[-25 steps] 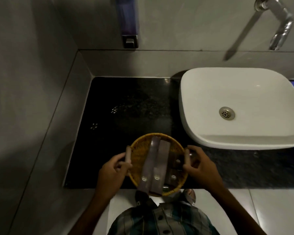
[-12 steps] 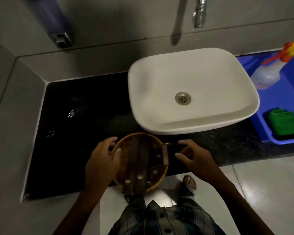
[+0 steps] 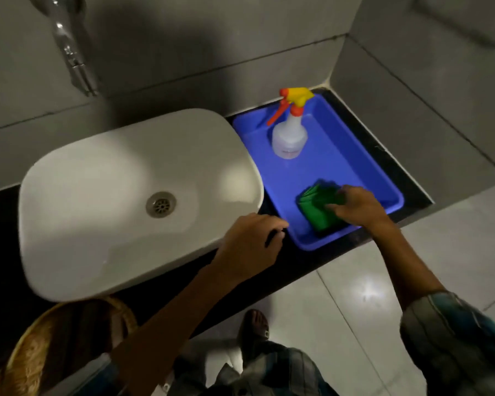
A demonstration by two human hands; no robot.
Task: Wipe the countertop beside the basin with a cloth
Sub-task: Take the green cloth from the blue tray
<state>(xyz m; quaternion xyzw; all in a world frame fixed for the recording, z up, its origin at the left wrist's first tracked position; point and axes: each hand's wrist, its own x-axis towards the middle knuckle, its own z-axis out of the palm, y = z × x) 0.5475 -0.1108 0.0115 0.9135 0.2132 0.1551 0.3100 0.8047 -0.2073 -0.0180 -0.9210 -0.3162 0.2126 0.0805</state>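
A folded green cloth (image 3: 318,207) lies in the near end of a blue tray (image 3: 340,155) to the right of the white basin (image 3: 120,195). My right hand (image 3: 357,207) rests on the cloth with its fingers curled over the right edge. My left hand (image 3: 249,244) lies on the black countertop (image 3: 303,261) between the basin and the tray, fingers bent, holding nothing that I can see.
A spray bottle (image 3: 289,130) with a yellow and orange trigger stands at the far end of the tray. A woven basket (image 3: 40,344) sits at the bottom left on the counter edge. A chrome tap (image 3: 69,44) hangs over the basin. Grey tiled walls enclose the counter.
The view swung right from the basket to the tray. Both hands left the basket; the right hand reached onto the green cloth and the left moved to the counter by the tray.
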